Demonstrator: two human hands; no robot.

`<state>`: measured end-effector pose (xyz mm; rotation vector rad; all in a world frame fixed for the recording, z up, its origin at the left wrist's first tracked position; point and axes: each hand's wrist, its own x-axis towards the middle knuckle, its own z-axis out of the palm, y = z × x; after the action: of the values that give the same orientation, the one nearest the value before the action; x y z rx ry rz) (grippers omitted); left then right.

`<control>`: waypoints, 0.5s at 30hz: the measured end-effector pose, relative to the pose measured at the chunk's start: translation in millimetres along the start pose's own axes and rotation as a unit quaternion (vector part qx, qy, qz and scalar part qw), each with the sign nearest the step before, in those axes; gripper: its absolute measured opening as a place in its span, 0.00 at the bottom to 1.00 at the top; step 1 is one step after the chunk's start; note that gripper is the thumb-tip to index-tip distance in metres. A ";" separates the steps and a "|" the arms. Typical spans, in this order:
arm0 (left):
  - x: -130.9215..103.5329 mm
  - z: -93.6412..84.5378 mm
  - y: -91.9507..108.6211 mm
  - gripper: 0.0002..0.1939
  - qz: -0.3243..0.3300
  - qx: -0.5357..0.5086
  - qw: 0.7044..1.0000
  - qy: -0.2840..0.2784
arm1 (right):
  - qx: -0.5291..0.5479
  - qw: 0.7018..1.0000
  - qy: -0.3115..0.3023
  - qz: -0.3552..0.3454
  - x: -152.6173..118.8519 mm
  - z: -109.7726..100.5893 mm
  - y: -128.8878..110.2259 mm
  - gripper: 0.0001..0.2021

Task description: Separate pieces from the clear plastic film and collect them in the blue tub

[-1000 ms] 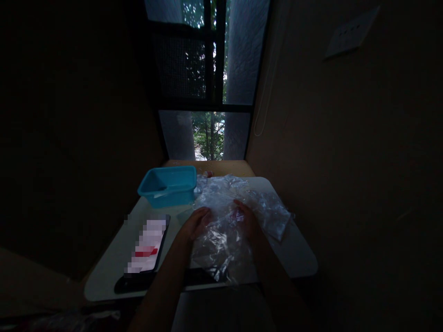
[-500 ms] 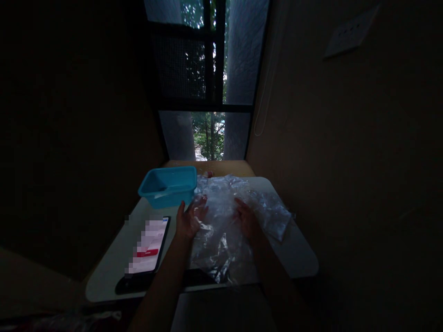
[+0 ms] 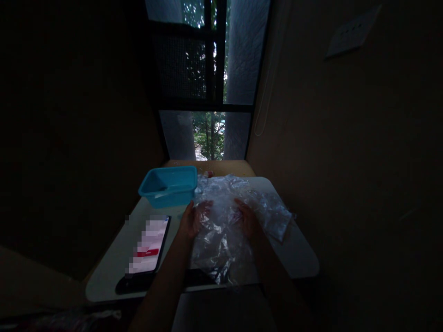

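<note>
Crumpled clear plastic lies over the middle of a white table, and more of it spreads to the right. My left hand rests at the plastic's left side, thumb up and fingers apart, with the fingertips over or under the film. My right hand touches the right side of the same plastic, its fingers spread and pointing inward. Neither hand is closed round it. The film partly blurs the fingers of both hands.
A blue basin stands at the back left. A lit phone lies at the left, above a dark strip along the front edge. Behind the table are a wooden ledge and a window.
My left hand has shifted slightly to the right, further in over the plastic. My right hand has barely moved. The basin and phone are unchanged.
</note>
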<state>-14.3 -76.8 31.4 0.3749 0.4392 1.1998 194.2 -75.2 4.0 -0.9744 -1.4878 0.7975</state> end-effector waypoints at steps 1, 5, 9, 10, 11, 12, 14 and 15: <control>0.7 1.1 -1.3 0.18 -0.010 0.012 1.000 0.006 | -0.005 1.000 0.001 -0.003 -0.1 -0.5 -1.5 0.16; 1.0 1.7 -2.8 0.13 -0.005 0.005 1.000 0.024 | -0.003 1.000 -0.002 0.019 1.4 2.7 -0.9 0.16; -2.7 -1.7 1.7 0.17 0.020 -0.028 0.999 0.016 | 0.015 1.000 0.009 0.021 2.6 4.2 1.0 0.16; -3.5 -2.5 2.8 0.19 0.019 -0.030 0.999 0.018 | 0.012 1.000 0.007 0.006 2.3 3.0 0.5 0.15; -3.9 -3.0 3.6 0.22 0.010 -0.029 0.999 0.022 | 0.004 1.000 0.002 -0.011 1.6 1.3 0.0 0.13; -3.9 -3.3 3.9 0.24 -0.006 -0.021 0.999 0.026 | -0.003 1.000 -0.004 -0.024 0.6 -0.3 -0.3 0.13; -3.1 -3.2 2.7 0.27 -0.047 0.016 0.998 0.026 | 0.010 1.000 -0.017 -0.006 -1.5 -2.1 0.6 0.16; -2.5 -2.9 1.2 0.27 -0.077 0.045 0.996 0.017 | 0.030 0.999 -0.023 0.021 -2.3 -1.9 1.8 0.18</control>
<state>-17.5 -78.7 29.9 0.3907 0.5434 1.0399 196.4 -76.6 1.7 -0.9506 -1.4786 0.8955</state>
